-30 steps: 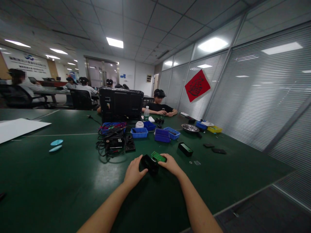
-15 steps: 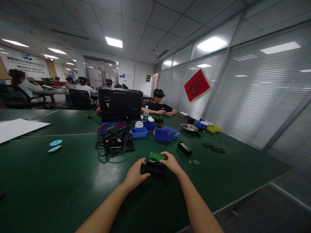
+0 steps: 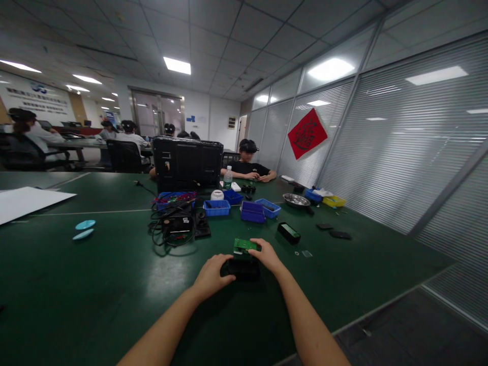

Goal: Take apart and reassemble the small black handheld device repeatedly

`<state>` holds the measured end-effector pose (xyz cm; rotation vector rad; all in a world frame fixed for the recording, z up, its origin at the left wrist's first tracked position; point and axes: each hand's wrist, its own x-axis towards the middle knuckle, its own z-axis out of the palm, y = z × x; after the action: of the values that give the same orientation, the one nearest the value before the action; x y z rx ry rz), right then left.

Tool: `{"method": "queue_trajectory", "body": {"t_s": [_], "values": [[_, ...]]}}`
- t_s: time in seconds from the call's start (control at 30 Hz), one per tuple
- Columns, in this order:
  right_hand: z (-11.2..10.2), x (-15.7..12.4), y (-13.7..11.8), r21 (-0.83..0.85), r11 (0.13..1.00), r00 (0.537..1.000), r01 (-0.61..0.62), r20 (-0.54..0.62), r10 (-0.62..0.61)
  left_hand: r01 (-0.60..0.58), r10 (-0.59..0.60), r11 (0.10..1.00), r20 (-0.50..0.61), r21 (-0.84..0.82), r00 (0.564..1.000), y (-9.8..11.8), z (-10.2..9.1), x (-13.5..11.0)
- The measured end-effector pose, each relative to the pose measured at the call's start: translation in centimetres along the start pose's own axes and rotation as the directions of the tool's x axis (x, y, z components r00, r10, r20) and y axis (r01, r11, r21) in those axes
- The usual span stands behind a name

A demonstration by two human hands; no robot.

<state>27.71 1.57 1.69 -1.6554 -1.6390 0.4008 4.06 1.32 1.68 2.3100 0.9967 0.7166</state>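
Observed green circuit board (image 3: 243,244) pinched in right hand (image 3: 267,255), at far side of black housing (image 3: 244,271). Found left hand (image 3: 212,274) clasping housing's left end. Noted black case (image 3: 288,233) with light-green insert, beyond housing and rightward, on bench (image 3: 95,290).

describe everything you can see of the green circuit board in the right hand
The green circuit board is flat and roughly rectangular, with small pale marks on its face; a whitish part shows below its near edge. The right hand grips its right end. It shows just beyond the black case; whether they touch, I cannot tell.
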Motion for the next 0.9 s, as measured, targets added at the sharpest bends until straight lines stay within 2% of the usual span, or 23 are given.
{"method": "queue_trajectory", "body": {"t_s": [0.13,0.23,0.3,0.37,0.43,0.47,0.53,0.57,0.63,0.73,0.9], "values": [[0.1,0.0,0.3,-0.123,0.992,1.0,-0.024,-0.014,0.022,0.022,-0.022,1.0,0.001,-0.013,1.0,-0.3,0.2,0.1],[-0.2,0.2,0.9,-0.162,0.984,0.994,-0.068,-0.097,0.053,0.058,-0.058,0.998,-0.028,-0.012,0.998,-0.7,0.5,0.2],[-0.5,0.3,1.1,-0.131,0.986,0.979,-0.103,-0.186,0.078,0.079,-0.079,0.997,-0.043,-0.014,0.996,-1.0,0.6,0.2],[-0.9,0.4,1.0,0.005,0.991,0.966,-0.137,-0.22,0.135,0.09,-0.091,0.996,-0.045,-0.017,0.995,-1.1,0.6,0.3],[-1.3,0.2,0.4,0.258,0.958,0.974,-0.129,-0.148,0.171,0.102,-0.102,0.995,-0.043,-0.016,0.994,-1.2,0.7,0.3],[-1.6,0.1,-0.1,0.393,0.913,0.984,-0.112,-0.085,0.157,0.103,-0.104,0.995,-0.043,-0.016,0.994,-1.2,0.7,0.3],[-1.9,-0.4,-1.2,0.592,0.802,0.997,-0.077,0.038,0.069,0.1,-0.101,0.995,-0.046,-0.019,0.994,-1.2,0.7,0.3],[-2.1,-0.7,-1.8,0.633,0.77,0.996,-0.075,0.088,0.025,0.095,-0.096,0.995,-0.05,-0.021,0.994,-1.2,0.7,0.3],[-2.4,-1.2,-2.9,0.625,0.776,0.982,-0.085,0.183,-0.04,0.086,-0.087,0.996,-0.057,-0.025,0.995,-1.1,0.7,0.3],[-2.7,-1.7,-3.8,0.5,0.864,0.955,-0.057,0.279,-0.098,0.081,-0.083,0.996,-0.063,-0.026,0.995,-0.9,0.5,0.2],[-2.7,-1.6,-4.1,0.31,0.951,0.942,0.008,0.316,-0.111,0.081,-0.082,0.996,-0.054,-0.027,0.995,-0.9,0.4,0.2]]}}
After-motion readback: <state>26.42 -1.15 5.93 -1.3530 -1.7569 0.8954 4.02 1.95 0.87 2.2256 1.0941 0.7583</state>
